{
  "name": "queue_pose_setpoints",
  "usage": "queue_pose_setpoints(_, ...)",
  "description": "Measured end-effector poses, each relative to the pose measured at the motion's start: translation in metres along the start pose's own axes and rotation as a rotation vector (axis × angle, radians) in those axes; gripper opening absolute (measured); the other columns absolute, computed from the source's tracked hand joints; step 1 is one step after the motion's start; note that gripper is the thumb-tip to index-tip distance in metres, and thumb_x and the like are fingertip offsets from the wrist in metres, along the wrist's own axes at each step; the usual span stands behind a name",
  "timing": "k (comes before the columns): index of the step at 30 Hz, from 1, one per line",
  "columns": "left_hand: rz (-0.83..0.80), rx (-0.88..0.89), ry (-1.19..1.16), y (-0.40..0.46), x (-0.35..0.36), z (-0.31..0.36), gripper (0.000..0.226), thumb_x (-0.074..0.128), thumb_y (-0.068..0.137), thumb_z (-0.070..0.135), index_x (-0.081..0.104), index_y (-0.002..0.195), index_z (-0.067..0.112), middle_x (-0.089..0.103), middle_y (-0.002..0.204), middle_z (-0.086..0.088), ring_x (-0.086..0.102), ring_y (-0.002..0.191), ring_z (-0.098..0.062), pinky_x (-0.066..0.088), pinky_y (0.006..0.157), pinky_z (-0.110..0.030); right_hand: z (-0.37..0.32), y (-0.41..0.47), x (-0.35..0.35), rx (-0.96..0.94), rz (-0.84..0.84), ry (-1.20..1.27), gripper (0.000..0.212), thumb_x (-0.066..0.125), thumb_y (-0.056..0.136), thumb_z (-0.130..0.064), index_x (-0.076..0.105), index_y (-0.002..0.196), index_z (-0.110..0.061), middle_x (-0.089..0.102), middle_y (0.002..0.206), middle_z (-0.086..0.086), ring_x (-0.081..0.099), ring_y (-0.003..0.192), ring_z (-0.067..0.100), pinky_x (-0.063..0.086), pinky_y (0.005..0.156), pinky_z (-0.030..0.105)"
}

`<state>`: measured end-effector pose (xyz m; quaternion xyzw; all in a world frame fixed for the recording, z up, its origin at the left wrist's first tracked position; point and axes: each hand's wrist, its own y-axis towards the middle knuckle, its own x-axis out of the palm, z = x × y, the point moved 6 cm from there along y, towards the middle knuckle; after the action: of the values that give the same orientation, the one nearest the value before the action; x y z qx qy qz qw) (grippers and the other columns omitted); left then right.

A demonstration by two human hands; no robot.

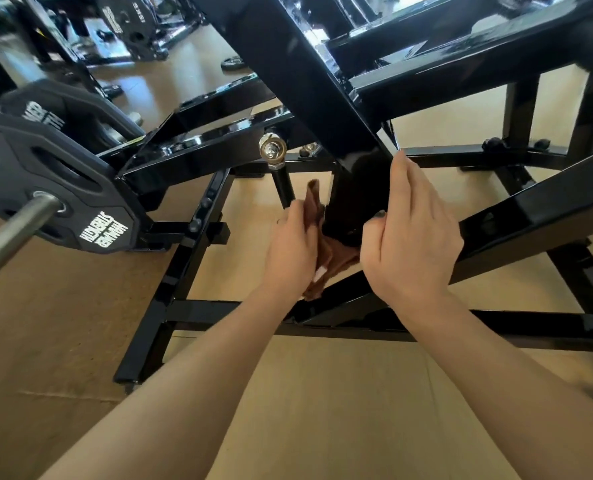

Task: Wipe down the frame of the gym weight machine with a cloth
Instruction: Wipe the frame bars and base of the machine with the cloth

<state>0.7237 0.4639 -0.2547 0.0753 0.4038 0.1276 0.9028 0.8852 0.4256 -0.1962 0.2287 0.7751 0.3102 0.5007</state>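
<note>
Black weight plates point(56, 188) hung at the left edge of the view, cut off by it, on a steel bar point(14, 233). Your left hand point(293, 251) was closed around a brown cloth point(326, 247), pressing it to the left side of the frame's point(191, 258) upright post point(357, 199); most of the cloth was hidden behind your palm. Your right hand point(409, 237) lay flat against the post's right side, fingers together, their tips out of sight.

Glossy black-painted steel on the machine frame point(289, 60), soft brown cloth point(333, 252), matt black rubbery weight plate point(50, 181) on a dull bare-metal bar point(11, 233), smooth tan floor point(322, 393).
</note>
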Motion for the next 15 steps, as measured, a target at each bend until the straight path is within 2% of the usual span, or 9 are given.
queue_pose_setpoints(2, 0.012, 0.001, 0.093, -0.001, 0.005, -0.010, 0.012, 0.045, 0.108, 0.028, 0.044, 0.120, 0.029, 0.049, 0.101, 0.013, 0.056, 0.086, -0.008, 0.041, 0.059, -0.014, 0.000, 0.000, 0.000, -0.002, -0.011, -0.010, 0.065, 0.031, 0.095, -0.030, 0.039, 0.154, -0.003, 0.053, 0.148, 0.021, 0.058, 0.130, 0.038, 0.055, 0.095, 0.049)
queue_pose_setpoints(5, 0.023, -0.068, 0.040, 0.007, 0.005, -0.002, 0.009, 0.045, 0.108, 0.025, 0.043, 0.117, 0.027, 0.055, 0.101, 0.008, 0.058, 0.086, -0.011, 0.048, 0.067, -0.023, 0.000, 0.002, 0.001, 0.002, -0.025, -0.012, 0.068, 0.029, 0.094, -0.032, 0.038, 0.155, -0.004, 0.052, 0.149, 0.021, 0.057, 0.131, 0.038, 0.055, 0.096, 0.050)
queue_pose_setpoints(7, 0.031, -0.113, -0.118, 0.013, -0.003, 0.011, 0.010, 0.043, 0.108, 0.020, 0.041, 0.110, 0.029, 0.054, 0.090, 0.013, 0.056, 0.080, -0.005, 0.046, 0.065, -0.017, 0.000, 0.001, -0.001, 0.007, -0.021, -0.007, 0.066, 0.031, 0.094, -0.030, 0.038, 0.155, -0.004, 0.052, 0.149, 0.020, 0.057, 0.131, 0.037, 0.054, 0.095, 0.048)
queue_pose_setpoints(9, 0.065, -0.162, -0.345, 0.022, -0.023, 0.032, 0.008, 0.044, 0.107, 0.019, 0.046, 0.106, 0.026, 0.057, 0.089, 0.013, 0.058, 0.079, -0.001, 0.043, 0.064, -0.015, 0.000, 0.001, -0.001, 0.013, -0.004, 0.001, 0.066, 0.033, 0.094, -0.028, 0.039, 0.154, -0.003, 0.053, 0.148, 0.020, 0.058, 0.129, 0.037, 0.053, 0.094, 0.046)
queue_pose_setpoints(10, 0.087, -0.186, -0.465, 0.027, -0.036, 0.043, 0.008, 0.045, 0.107, 0.019, 0.051, 0.105, 0.023, 0.062, 0.093, 0.009, 0.063, 0.082, -0.003, 0.049, 0.069, -0.019, 0.000, 0.001, -0.001, 0.014, -0.005, 0.008, 0.066, 0.033, 0.093, -0.028, 0.039, 0.154, -0.003, 0.053, 0.148, 0.020, 0.058, 0.129, 0.036, 0.053, 0.094, 0.046)
queue_pose_setpoints(11, 0.104, -0.202, -0.595, 0.034, -0.048, 0.053, 0.011, 0.045, 0.106, 0.018, 0.056, 0.104, 0.021, 0.067, 0.097, 0.002, 0.068, 0.087, -0.011, 0.056, 0.075, -0.028, 0.000, 0.001, -0.001, 0.018, -0.007, 0.015, 0.067, 0.033, 0.092, -0.029, 0.040, 0.154, -0.004, 0.053, 0.148, 0.019, 0.058, 0.129, 0.036, 0.052, 0.094, 0.045)
queue_pose_setpoints(13, 0.107, -0.240, -0.829, 0.043, -0.064, 0.065, 0.016, 0.046, 0.105, 0.017, 0.060, 0.102, 0.023, 0.071, 0.102, -0.008, 0.073, 0.091, -0.026, 0.061, 0.085, -0.047, 0.001, 0.002, -0.001, 0.039, 0.000, 0.031, 0.066, 0.034, 0.091, -0.028, 0.042, 0.153, -0.004, 0.054, 0.147, 0.019, 0.058, 0.129, 0.035, 0.052, 0.095, 0.046)
queue_pose_setpoints(15, 0.076, -0.240, -0.901, 0.042, -0.064, 0.068, 0.017, 0.046, 0.107, 0.019, 0.058, 0.101, 0.029, 0.073, 0.103, -0.008, 0.075, 0.091, -0.027, 0.062, 0.085, -0.047, 0.000, 0.001, -0.002, 0.053, -0.005, 0.048, 0.066, 0.034, 0.091, -0.028, 0.043, 0.152, -0.004, 0.054, 0.147, 0.018, 0.057, 0.130, 0.034, 0.052, 0.096, 0.046)
